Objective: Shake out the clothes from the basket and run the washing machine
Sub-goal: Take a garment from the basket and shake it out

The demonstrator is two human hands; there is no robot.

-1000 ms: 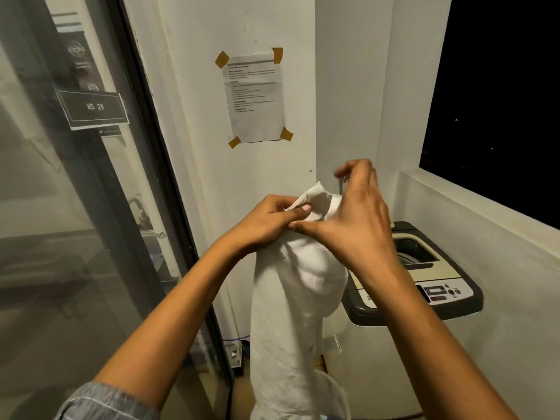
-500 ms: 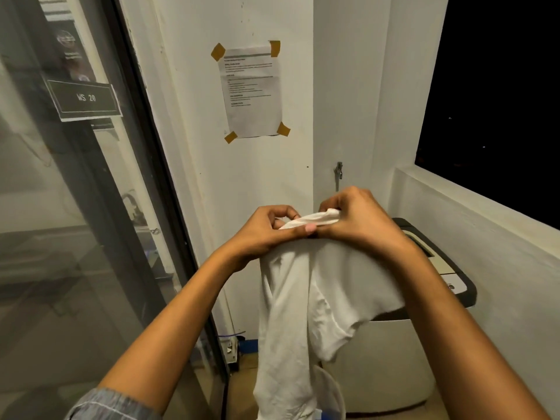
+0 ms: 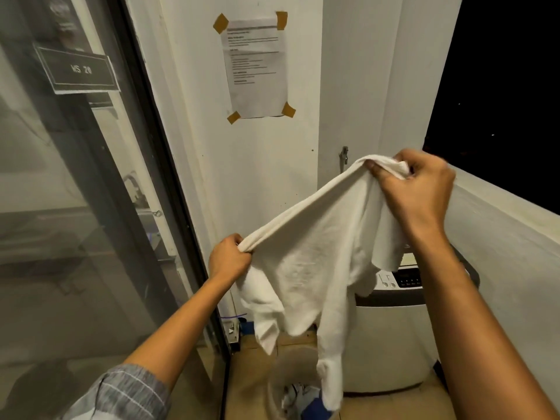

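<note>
**White garment stretched between both hands above the basket**

Legible writing: a dark plate (image 3: 79, 70) on the glass door (image 3: 75, 207) reads "WS 20". The printed notice (image 3: 256, 66) taped to the wall at four corners carries text too small to read. The washing machine (image 3: 394, 313) control panel shows buttons and a display; no brand is legible.

Change from earlier frames: half a second ago both hands met at one point with the white garment (image 3: 309, 268) hanging bunched. The hands are now well apart, and the cloth is spread between them along a taut top edge.

Hand state: the left hand (image 3: 228, 257) is clenched around the lower-left end of the edge. The right hand (image 3: 416, 189) is higher, its fingers curled and pinching the upper-right end.

Position: the garment hangs in front of the washing machine and partly covers its top. Its lower tails dangle just above the basket (image 3: 291, 389), which holds further clothes and sits on the floor beside the machine.

Clearance: the door frame borders the left side and a ledge (image 3: 500, 201) the right; the space between is narrow.
</note>
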